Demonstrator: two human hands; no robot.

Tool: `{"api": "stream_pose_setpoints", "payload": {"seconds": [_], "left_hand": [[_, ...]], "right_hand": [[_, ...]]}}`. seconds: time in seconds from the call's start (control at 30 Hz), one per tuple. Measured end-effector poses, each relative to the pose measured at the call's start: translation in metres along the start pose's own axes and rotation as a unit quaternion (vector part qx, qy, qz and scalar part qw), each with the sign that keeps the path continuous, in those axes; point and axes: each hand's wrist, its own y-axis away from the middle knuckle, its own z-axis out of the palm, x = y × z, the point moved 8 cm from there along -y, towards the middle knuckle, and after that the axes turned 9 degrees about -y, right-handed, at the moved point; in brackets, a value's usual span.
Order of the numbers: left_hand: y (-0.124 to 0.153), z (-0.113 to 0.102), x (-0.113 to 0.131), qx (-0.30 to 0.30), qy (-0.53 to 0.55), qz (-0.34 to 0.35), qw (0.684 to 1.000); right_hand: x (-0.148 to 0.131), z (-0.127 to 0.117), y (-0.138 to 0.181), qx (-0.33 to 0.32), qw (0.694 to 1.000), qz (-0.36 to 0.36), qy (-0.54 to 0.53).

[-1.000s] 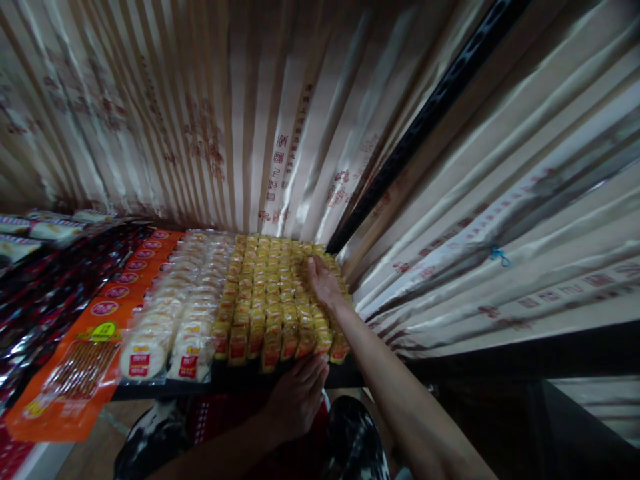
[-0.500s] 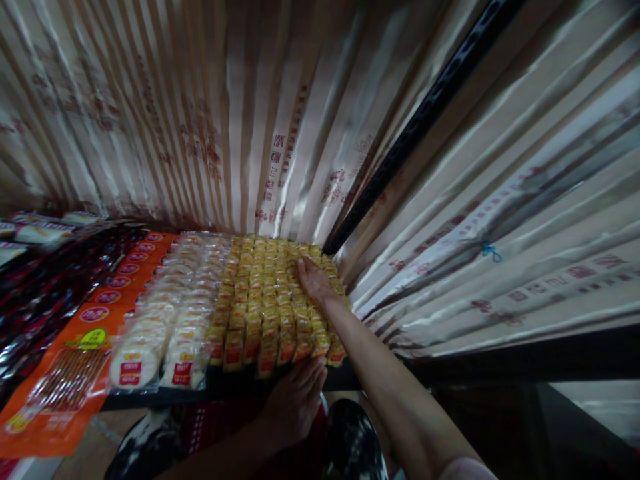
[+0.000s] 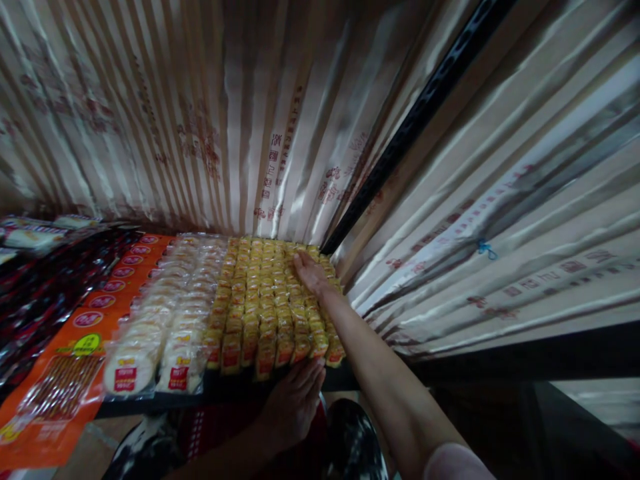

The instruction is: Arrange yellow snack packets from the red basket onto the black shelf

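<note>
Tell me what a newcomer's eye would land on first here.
The block of small yellow-and-red snack packets laid in tight rows on the dark shelf, mid-frame, draws the eye first. The right hand lies flat on its far rows while the left hand presses at the shelf's front edge. Behind and to the right hang glossy beige striped sheets with red characters.

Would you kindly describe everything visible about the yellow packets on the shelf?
The yellow packets are small glossy wrappers, yellow with red labels at the near end, lying overlapped in about six close rows that run from the shelf's front edge to the back. Pale packets lie along their left side; striped shiny sheeting rises behind and to the right. The right hand rests flat on the far rows, and the left hand touches the front edge below the nearest packets.
</note>
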Motion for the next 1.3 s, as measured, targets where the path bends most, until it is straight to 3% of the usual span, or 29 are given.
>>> {"api": "stream_pose_setpoints", "payload": {"seconds": [0.2, 0.47, 0.63, 0.77, 0.83, 1.0, 1.3], "left_hand": [[0.0, -0.002, 0.0, 0.001, -0.008, 0.008, 1.0], [-0.001, 0.002, 0.0, -0.001, 0.002, 0.002, 1.0], [0.001, 0.003, 0.001, 0.01, -0.008, 0.001, 1.0], [-0.001, 0.0, 0.0, 0.005, -0.019, -0.008, 1.0], [-0.002, -0.003, -0.001, 0.005, -0.018, -0.01, 1.0], [-0.005, -0.01, -0.003, 0.009, -0.017, 0.003, 1.0], [-0.005, -0.006, -0.003, 0.016, -0.033, 0.0, 0.999]], "right_hand": [[0.012, -0.025, 0.012, 0.093, 0.995, 0.001, 0.016], [0.015, -0.014, 0.009, 0.048, 0.997, 0.049, 0.031], [0.016, -0.016, 0.005, 0.045, 0.998, 0.03, 0.036], [0.016, -0.028, -0.015, 0.078, 0.993, -0.018, 0.085], [0.018, -0.027, -0.028, 0.056, 0.991, -0.031, 0.117], [0.026, -0.02, -0.051, 0.007, 0.991, -0.005, 0.135], [0.024, -0.011, -0.051, 0.012, 0.992, 0.025, 0.126]]}}
